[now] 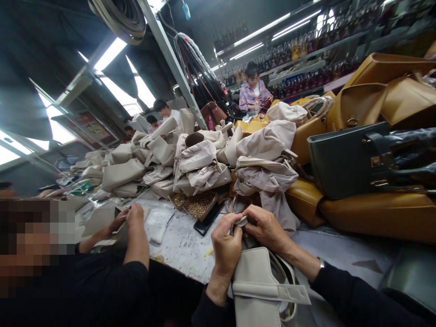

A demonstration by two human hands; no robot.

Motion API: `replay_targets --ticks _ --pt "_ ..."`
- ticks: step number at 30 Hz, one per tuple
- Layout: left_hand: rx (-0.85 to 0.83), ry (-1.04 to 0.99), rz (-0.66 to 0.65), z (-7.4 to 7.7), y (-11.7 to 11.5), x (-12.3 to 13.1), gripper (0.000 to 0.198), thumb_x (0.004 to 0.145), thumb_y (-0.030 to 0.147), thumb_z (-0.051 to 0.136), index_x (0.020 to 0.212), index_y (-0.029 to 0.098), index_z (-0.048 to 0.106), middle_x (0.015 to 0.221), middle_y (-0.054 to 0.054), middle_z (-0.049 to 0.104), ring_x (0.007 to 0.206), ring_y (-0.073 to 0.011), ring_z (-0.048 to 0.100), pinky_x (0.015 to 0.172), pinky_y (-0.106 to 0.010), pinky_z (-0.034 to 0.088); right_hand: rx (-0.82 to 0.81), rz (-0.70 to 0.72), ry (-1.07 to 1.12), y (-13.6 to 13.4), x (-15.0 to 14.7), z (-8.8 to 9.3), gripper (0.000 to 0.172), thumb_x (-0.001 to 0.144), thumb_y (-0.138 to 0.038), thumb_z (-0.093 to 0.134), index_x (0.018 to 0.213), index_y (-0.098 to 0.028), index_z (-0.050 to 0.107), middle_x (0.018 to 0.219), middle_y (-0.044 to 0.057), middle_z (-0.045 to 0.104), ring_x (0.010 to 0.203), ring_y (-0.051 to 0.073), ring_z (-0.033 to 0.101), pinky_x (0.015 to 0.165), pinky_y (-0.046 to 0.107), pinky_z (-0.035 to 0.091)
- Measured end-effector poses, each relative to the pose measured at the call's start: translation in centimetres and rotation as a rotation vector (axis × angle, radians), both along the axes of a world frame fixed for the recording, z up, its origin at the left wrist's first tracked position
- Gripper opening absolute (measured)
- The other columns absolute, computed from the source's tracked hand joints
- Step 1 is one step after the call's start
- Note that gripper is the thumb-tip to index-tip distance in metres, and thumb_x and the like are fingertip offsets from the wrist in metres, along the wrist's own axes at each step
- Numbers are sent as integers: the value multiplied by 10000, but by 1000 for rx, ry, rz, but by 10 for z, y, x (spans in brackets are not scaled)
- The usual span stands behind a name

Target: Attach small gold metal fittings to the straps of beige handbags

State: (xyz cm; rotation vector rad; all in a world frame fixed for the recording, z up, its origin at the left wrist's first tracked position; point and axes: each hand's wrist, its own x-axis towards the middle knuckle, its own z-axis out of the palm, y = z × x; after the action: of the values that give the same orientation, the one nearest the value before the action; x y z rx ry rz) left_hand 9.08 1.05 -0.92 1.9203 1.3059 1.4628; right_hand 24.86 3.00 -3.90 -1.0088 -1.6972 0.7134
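Note:
A cream handbag [255, 302] with a flap and a loose strap end [296, 293] stands right in front of me, on the table's near side. Above its top, my left hand [227, 243] pinches a small cream leather piece [241, 221], seemingly a strap or tab. My right hand [267, 227] grips that same piece from the other side, with thumb and fingers pressed together. Whether the piece joins the bag is hidden behind my fingers.
Small boxes of brass-coloured studs [200, 205] and a black phone [208, 220] lie beyond my hands. Cream bags [199, 159] are heaped behind. Mustard bags [374, 213] and a dark green bag [350, 159] crowd the right. A co-worker's hands [134, 218] work at left.

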Motion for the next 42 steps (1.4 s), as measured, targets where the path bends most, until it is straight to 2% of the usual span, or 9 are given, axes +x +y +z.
replay_targets --ticks 6,13,17,20,28,35,38,40,42 --pt "-239 -187 24 -1 7 0 147 796 197 727 942 182 743 893 -41 755 818 -197 715 762 -283 576 -25 166 80 6 4 1 141 945 -183 571 989 -215 701 928 36 667 891 190 624 806 280 469" --pt "-295 -196 50 0 9 4 182 779 218 732 954 177 700 853 -24 733 762 -171 688 729 -258 547 -176 235 211 9 5 -5 199 944 -261 588 1078 -195 720 1051 56 759 994 222 681 923 324 498" --pt "-351 -239 12 5 12 1 284 731 210 764 976 182 622 814 7 683 711 -138 648 674 -222 513 -254 246 267 12 4 -9 233 945 -351 622 1052 -178 737 1022 63 778 961 232 705 897 336 530" --pt "-388 -226 -16 9 12 -3 257 741 236 777 943 178 630 800 12 667 715 -133 632 680 -218 502 -282 273 283 13 4 -9 287 938 -400 640 1079 -174 747 1026 66 791 954 236 725 888 340 552" --pt "-462 -314 -37 10 11 -6 272 675 248 845 862 164 666 797 -8 711 709 -143 643 688 -227 503 -243 292 247 12 7 -9 299 935 -412 659 1092 -192 785 1071 66 802 1008 252 735 943 357 545" --pt "-497 -388 -69 17 10 -5 261 603 191 864 773 163 668 707 17 665 669 -127 590 654 -213 458 -162 234 140 11 5 -12 253 925 -318 636 1086 -238 814 1064 72 812 948 278 762 871 367 590" --pt "-464 -391 -32 14 6 -2 245 600 169 855 736 167 650 674 20 632 649 -130 555 624 -218 435 -90 218 79 10 5 -24 256 903 -306 652 1094 -276 821 1096 73 807 992 300 768 901 371 609" --pt "-439 -384 28 7 5 1 207 623 148 813 742 166 644 655 29 606 622 -121 524 585 -211 396 -57 172 75 14 9 -38 263 867 -334 705 1097 -289 823 1078 66 812 984 300 779 872 327 628" --pt "-410 -350 79 -4 8 4 160 630 91 748 727 157 638 638 42 574 609 -106 488 583 -204 377 -76 216 58 25 15 -52 291 881 -366 711 1143 -290 812 1138 52 799 1030 283 772 912 278 610"
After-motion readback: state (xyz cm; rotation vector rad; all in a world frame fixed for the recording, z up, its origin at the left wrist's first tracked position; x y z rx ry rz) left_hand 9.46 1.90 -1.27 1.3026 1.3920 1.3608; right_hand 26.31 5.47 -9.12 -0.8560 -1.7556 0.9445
